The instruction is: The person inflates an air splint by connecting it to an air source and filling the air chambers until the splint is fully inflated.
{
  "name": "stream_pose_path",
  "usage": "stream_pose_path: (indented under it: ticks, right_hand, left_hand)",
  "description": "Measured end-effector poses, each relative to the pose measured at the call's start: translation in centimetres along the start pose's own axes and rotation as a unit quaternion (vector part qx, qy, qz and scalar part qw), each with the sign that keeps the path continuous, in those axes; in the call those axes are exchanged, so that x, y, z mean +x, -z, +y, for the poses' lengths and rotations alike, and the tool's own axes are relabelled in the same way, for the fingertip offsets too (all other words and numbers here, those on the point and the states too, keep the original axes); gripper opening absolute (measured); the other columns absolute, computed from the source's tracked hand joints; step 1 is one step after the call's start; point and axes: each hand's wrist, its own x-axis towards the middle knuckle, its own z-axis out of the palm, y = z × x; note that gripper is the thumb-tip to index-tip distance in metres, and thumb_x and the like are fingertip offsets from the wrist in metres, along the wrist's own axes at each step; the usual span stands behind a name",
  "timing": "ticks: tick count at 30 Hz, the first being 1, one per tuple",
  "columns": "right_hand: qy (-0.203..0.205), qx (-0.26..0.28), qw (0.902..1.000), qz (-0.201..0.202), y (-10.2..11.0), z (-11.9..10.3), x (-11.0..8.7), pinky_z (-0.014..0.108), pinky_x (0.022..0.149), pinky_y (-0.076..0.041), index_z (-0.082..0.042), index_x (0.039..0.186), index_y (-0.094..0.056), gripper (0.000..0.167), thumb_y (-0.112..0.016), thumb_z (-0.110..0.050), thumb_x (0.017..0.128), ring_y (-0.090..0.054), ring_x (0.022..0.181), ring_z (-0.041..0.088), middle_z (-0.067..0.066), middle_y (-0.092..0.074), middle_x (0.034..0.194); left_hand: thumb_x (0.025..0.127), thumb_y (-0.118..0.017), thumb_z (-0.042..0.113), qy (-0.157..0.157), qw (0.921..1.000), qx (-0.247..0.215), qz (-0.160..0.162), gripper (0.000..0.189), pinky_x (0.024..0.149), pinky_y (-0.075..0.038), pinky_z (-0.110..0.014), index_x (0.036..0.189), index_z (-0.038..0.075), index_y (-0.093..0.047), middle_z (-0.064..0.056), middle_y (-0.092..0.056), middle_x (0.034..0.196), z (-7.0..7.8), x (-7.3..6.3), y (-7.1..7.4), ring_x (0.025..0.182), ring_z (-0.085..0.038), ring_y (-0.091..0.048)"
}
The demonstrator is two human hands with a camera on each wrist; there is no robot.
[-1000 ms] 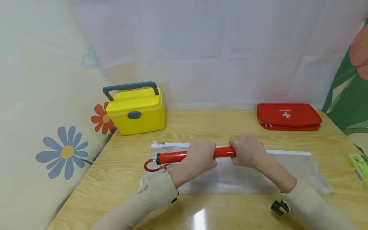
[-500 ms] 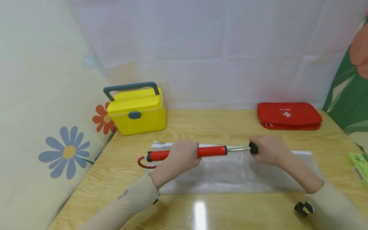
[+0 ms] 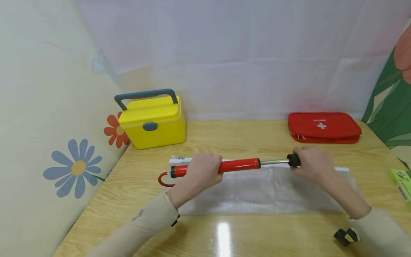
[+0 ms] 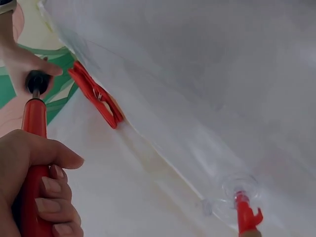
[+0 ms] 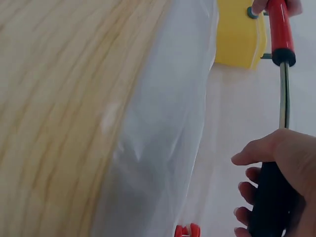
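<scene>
A red hand pump (image 3: 239,165) is held above a clear plastic bag (image 3: 253,192) lying on the table. My left hand (image 3: 203,171) grips the red barrel, thumb wrapped over it in the left wrist view. With curled fingers, my right hand (image 3: 313,164) holds the pump's black handle (image 5: 270,197). Between barrel and handle the metal rod (image 3: 274,162) is drawn out. From the barrel's left end loops a red hose (image 3: 161,180), partly hidden behind my left arm. In the left wrist view, the red nozzle (image 4: 245,215) meets a clear round valve (image 4: 239,187) on the bag.
A yellow box (image 3: 154,125) with a grey handle stands at the back left. The red first aid case (image 3: 324,127) lies at the back right. A green package (image 3: 402,182) sits at the right edge of the wooden table (image 3: 237,139).
The rod was fully in a second ago; my right hand has moved right and drawn it out. My left hand shifted left with the barrel. Over the last half second the handle rose slightly.
</scene>
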Motion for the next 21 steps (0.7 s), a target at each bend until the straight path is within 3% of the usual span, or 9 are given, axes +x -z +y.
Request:
stream_pose_path:
  ticks: [6, 15, 21]
  right_hand:
    - [0.015, -0.002, 0.9999, -0.004, 0.4, -2.6, 0.1, 0.042, 0.053, -0.05, -0.004, 0.09, -0.061, 0.032, -0.081, -0.02, 0.07, -0.057, 0.066, 0.028, 0.01, -0.062, 0.076]
    - [-0.041, 0.029, 0.9985, 0.021, 1.3, -7.1, 0.6, 0.06, 0.06, -0.049, -0.003, 0.101, -0.063, 0.034, -0.078, -0.018, 0.074, -0.056, 0.08, 0.036, 0.018, -0.065, 0.092]
    - [-0.019, 0.019, 0.9986, 0.045, 0.7, -9.9, 0.0, 0.055, 0.058, -0.048, -0.007, 0.105, -0.062, 0.038, -0.078, -0.026, 0.076, -0.054, 0.082, 0.034, 0.015, -0.063, 0.093]
  left_hand:
    - [0.079, -0.076, 0.026, 0.011, 0.9999, 0.001, -0.001, 0.021, 0.054, -0.044, -0.025, 0.092, 0.01, -0.07, 0.001, -0.057, 0.065, 0.8, 0.2, 0.0, 0.053, -0.014, -0.049]
    - [0.078, -0.074, 0.024, 0.012, 0.9998, -0.011, 0.014, 0.017, 0.048, -0.042, -0.025, 0.087, 0.01, -0.069, 0.002, -0.054, 0.063, 1.9, 0.7, 0.2, 0.05, -0.014, -0.048]
    - [0.078, -0.073, 0.023, 0.007, 0.9998, -0.012, 0.011, 0.015, 0.049, -0.042, -0.025, 0.086, 0.011, -0.069, 0.003, -0.053, 0.061, 2.0, 0.7, 0.1, 0.05, -0.014, -0.049]
